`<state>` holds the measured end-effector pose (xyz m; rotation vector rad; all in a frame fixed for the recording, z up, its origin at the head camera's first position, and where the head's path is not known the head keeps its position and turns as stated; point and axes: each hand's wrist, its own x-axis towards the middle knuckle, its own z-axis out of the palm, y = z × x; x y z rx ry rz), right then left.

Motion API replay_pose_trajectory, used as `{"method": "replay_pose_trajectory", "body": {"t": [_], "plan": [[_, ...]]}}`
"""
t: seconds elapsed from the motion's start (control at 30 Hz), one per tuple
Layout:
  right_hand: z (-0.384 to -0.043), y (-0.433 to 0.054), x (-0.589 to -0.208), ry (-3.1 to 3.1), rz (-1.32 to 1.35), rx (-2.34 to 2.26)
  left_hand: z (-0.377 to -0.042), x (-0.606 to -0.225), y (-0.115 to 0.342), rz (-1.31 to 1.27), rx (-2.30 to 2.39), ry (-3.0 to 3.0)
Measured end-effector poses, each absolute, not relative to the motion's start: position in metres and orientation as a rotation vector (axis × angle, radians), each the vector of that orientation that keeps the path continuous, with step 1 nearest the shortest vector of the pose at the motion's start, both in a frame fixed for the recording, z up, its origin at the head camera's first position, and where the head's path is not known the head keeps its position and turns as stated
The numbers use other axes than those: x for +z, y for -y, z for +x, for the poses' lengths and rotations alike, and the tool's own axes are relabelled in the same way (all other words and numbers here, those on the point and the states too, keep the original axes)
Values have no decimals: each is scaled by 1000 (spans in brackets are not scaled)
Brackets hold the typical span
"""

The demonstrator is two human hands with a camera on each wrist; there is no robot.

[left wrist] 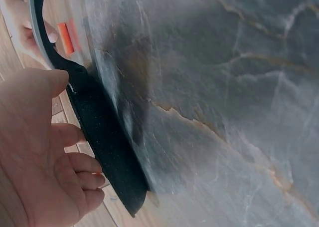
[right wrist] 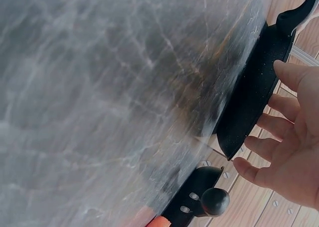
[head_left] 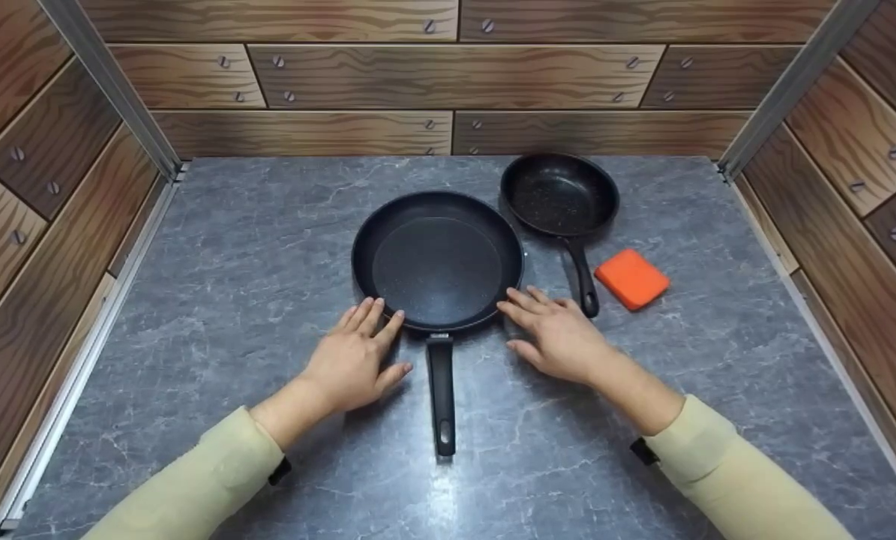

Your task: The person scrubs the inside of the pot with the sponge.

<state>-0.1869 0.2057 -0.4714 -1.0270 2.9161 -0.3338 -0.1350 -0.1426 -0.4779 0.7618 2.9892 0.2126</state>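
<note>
A large black frying pan [head_left: 436, 270] lies upright on the grey marbled table, its handle [head_left: 442, 397] pointing toward me. At its lower left rim is my left hand [head_left: 354, 364], palm down with fingers fairly straight. My right hand [head_left: 564, 341] is at the lower right rim in the same way, fingertips at the edge. Both wrist views show the pan's outer side, in the left wrist view beside my left hand [left wrist: 45, 152] and in the right wrist view beside my right hand [right wrist: 284, 132]. Neither hand grips anything; whether the fingertips touch the rim is hard to tell.
A smaller black frying pan [head_left: 560, 195] stands behind and to the right, its handle [head_left: 582, 281] toward me. Right of that handle lies an orange square sponge-like block [head_left: 632, 279]. Wood-patterned walls [head_left: 448, 75] enclose the table [head_left: 253, 225] at the back and sides.
</note>
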Motion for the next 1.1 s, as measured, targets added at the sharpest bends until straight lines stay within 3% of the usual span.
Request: {"method": "replay_pose_trajectory", "body": {"t": [0.37,0.8,1.1], "plan": [[-186,-206,-473,-2927,-1009,-326,-130,-479,138,679,386,-2999],[-188,-210,-468,-2915,-996,-394,-110,-480,113,323,1369,-2939],[-196,-244,-441,-3085,-958,-619,-102,-491,95,106,1831,-2539]]}}
